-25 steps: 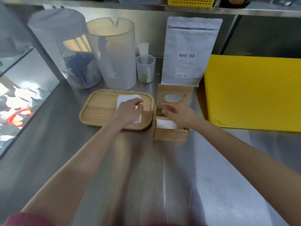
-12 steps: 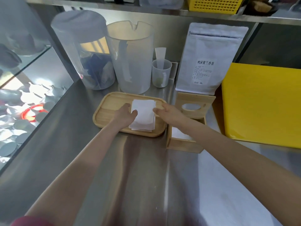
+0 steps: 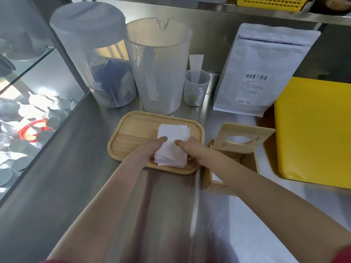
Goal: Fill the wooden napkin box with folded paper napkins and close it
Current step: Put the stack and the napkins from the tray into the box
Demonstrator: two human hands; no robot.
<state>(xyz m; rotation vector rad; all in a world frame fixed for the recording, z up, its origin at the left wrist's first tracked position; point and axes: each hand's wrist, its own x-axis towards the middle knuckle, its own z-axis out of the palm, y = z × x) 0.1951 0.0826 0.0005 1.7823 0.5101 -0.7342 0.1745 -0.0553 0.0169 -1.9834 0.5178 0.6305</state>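
Now both hands, left hand [image 3: 150, 149] and right hand [image 3: 191, 149], squeeze the napkin stack [image 3: 171, 147] from its sides; the open wooden box [image 3: 233, 164] waits just right, nearer the right hand.

Napkins [image 3: 173, 143] lie on tray [image 3: 133, 133], a hand on each side: left hand [image 3: 152, 149], right hand [image 3: 191, 149]. Box [image 3: 247, 162] just right of tray, lid [image 3: 245, 137] up. Pitchers [image 3: 157, 73] behind tray; bag [image 3: 264, 73] behind box.
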